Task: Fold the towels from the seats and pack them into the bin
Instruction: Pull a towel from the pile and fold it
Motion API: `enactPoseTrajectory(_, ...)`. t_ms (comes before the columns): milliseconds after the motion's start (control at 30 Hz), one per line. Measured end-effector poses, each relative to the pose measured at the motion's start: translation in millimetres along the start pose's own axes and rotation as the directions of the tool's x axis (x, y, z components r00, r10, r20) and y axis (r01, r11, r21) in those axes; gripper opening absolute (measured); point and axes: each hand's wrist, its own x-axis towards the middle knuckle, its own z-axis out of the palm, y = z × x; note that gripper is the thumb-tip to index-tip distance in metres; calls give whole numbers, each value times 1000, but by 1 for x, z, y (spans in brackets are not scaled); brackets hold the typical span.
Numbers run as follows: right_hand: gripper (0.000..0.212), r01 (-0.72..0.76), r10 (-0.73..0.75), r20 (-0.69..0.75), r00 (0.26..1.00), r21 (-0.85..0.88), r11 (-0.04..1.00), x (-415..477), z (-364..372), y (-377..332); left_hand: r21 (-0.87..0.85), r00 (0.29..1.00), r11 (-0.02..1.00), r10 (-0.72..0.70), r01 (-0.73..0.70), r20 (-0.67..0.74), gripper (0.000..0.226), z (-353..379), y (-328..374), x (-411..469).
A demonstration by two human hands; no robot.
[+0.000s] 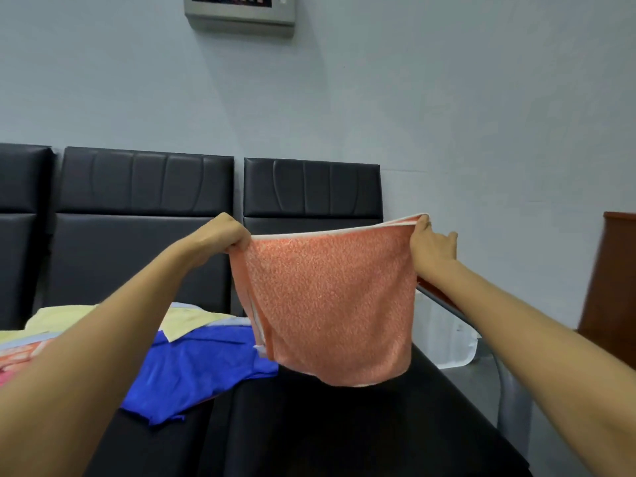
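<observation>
An orange towel (332, 304), doubled over, hangs in the air above the right black seat (327, 425). My left hand (223, 237) grips its upper left corner with curled fingers. My right hand (432, 244) pinches its upper right corner, the other fingers spread. On the seat to the left lie a blue towel (192, 370), a pale yellow towel (65, 316) and a pink-orange patterned one (17, 359) at the left edge. No bin is plainly in view.
Black padded seat backs (148, 187) stand against a pale blue wall. A metal armrest frame (499, 366) runs down the right of the seat, with a white object (457, 346) behind it. Brown wooden furniture (612, 287) stands at the far right. A grey wall panel (241, 12) hangs above.
</observation>
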Motion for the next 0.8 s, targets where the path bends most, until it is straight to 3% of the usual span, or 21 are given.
enactPoseTrajectory(100,74,4,-5,19,1000,69,998,-2,4,-3,94,989,995,29,-16,-146,22,5,-8,3)
enactPoseTrajectory(167,73,23,-18,-48,999,103,994,-4,7,-3,123,964,991,82,-53,-251,23,10,-12,4)
enactPoseTrajectory(267,49,99,-87,-206,975,48,994,-8,4,6,124,904,991,95,-47,-416,23,17,-16,2)
enactPoseTrajectory(367,18,212,-215,-474,854,-60,975,-10,10,19,112,846,990,134,-88,-516,21,18,-19,-3)
enactPoseTrajectory(433,24,250,-222,-585,780,-34,968,-10,19,25,106,830,984,178,-143,-529,25,21,-21,-5)
enactPoseTrajectory(500,19,271,-204,-550,810,41,962,-10,29,24,122,831,982,189,-147,-522,27,26,-25,-3)
enactPoseTrajectory(567,14,248,-167,-400,901,161,955,-8,30,21,176,859,979,176,-103,-481,30,33,-32,5)
enactPoseTrajectory(667,34,119,-54,-186,981,364,924,1,31,13,240,911,971,104,-5,-399,30,42,-43,23)
enactPoseTrajectory(733,35,11,57,-129,990,473,881,11,29,5,244,917,969,58,43,-395,29,46,-45,36)
enactPoseTrajectory(800,35,-37,159,-166,973,568,822,20,25,-1,194,900,981,60,28,-432,31,45,-41,47)
